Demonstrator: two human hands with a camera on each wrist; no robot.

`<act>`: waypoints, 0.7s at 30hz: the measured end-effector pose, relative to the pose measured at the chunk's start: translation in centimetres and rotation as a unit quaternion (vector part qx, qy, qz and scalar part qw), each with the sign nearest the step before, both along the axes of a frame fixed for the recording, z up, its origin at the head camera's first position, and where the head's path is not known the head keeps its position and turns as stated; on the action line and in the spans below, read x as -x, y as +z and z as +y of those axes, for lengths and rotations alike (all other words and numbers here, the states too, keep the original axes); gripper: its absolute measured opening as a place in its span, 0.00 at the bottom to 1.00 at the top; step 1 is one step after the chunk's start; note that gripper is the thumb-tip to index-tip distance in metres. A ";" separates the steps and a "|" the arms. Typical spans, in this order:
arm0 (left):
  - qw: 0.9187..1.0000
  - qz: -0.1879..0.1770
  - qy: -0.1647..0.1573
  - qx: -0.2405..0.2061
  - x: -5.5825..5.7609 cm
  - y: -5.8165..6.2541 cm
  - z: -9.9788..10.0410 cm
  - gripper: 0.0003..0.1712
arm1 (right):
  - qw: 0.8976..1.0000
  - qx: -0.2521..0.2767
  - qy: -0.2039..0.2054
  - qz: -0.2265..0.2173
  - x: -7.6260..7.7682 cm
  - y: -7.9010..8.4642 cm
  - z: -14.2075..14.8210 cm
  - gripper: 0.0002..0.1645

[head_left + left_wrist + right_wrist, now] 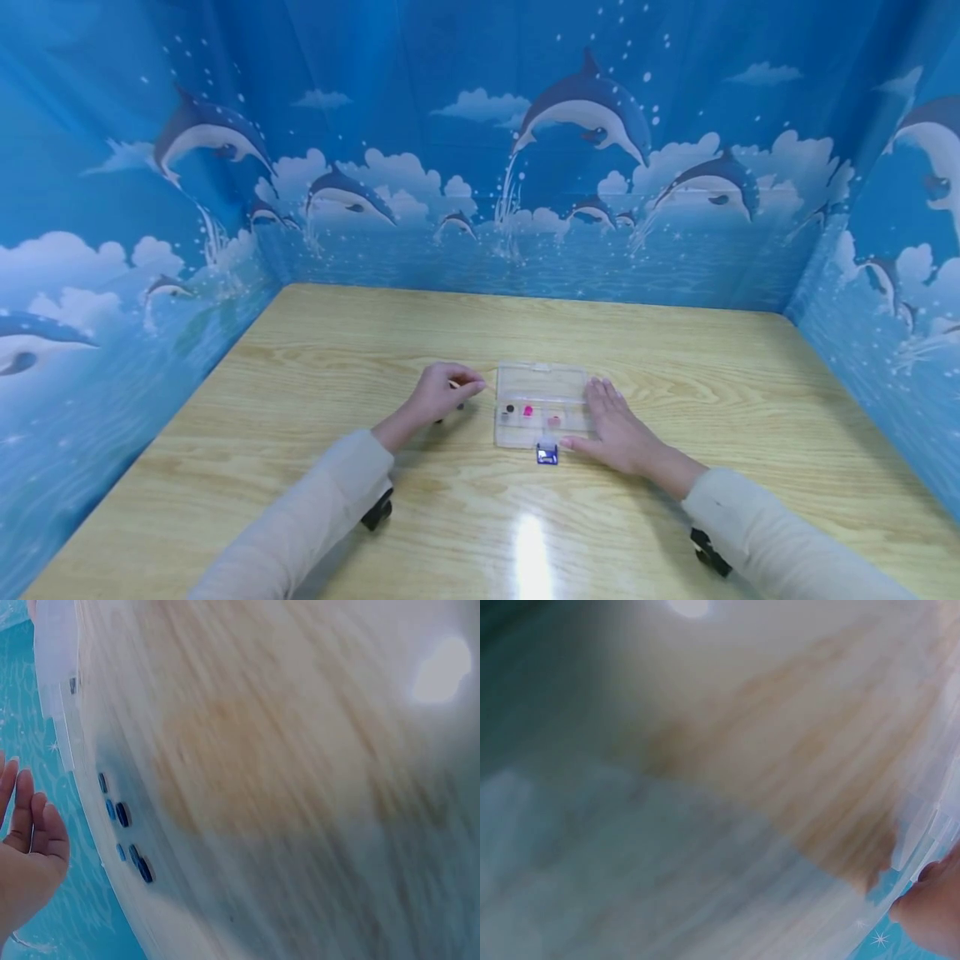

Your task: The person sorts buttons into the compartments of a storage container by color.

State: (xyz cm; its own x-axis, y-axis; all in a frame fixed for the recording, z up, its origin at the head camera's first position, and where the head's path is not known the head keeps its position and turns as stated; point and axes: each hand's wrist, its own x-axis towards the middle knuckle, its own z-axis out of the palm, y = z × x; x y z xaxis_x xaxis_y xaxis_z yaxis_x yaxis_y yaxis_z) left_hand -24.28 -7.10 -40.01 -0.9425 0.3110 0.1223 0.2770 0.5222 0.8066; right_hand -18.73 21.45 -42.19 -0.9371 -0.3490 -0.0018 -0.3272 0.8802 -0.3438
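A clear plastic compartment box (517,437) lies with its lid (536,383) folded back. Inside sit a dark round piece (510,409), a bright pink piece (528,411) and a pale pink piece (554,421). My right hand (618,429) rests with straight, spread fingers along the box's right side. At the left side, my left hand (446,392) brings thumb and forefinger together near the box edge; I cannot tell whether they pinch anything. Several small dark blue oval pieces (123,814) lie on the table close by that hand.
A small blue square piece (547,455) is at the front edge of the box. The wood-grain table (375,333) is bordered by a dolphin-print curtain (420,167) at the back and sides. Lamp glare (531,550) shows on the table's near part.
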 end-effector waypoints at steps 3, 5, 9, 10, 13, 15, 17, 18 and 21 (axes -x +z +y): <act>1.000 0.009 -0.001 -0.001 0.0 0.0 -0.4 0.08 | 1.000 0.000 0.001 0.002 -0.1 0.1 0.0 0.59; 1.000 0.012 -0.003 -0.002 0.0 0.0 -0.7 0.09 | 1.000 -0.001 0.001 0.003 -0.1 0.1 0.0 0.59; 1.000 0.010 -0.006 0.005 0.2 0.1 -1.1 0.09 | 1.000 -0.001 0.000 0.001 -0.1 0.1 0.0 0.59; 1.000 0.011 -0.008 0.008 0.2 0.0 -1.2 0.09 | 1.000 -0.001 0.000 0.003 -0.1 0.1 0.0 0.59; 1.000 0.009 -0.013 0.015 0.4 -0.1 -1.5 0.09 | 1.000 0.000 -0.001 0.004 -0.1 0.0 0.0 0.59; 1.000 0.011 -0.018 0.018 0.5 -0.2 -1.8 0.10 | 1.000 0.000 0.000 0.003 0.0 0.0 0.1 0.59; 0.999 0.012 -0.022 0.022 0.5 -0.2 -2.0 0.11 | 1.000 -0.001 0.000 0.002 0.0 -0.1 0.1 0.59; 0.999 0.011 -0.023 0.023 0.6 -0.2 -2.1 0.11 | 1.000 -0.002 0.000 0.000 0.1 -0.1 0.1 0.59; 0.999 0.011 -0.025 0.031 0.7 -0.2 -2.4 0.12 | 1.000 -0.002 0.001 0.000 0.1 -0.1 0.0 0.60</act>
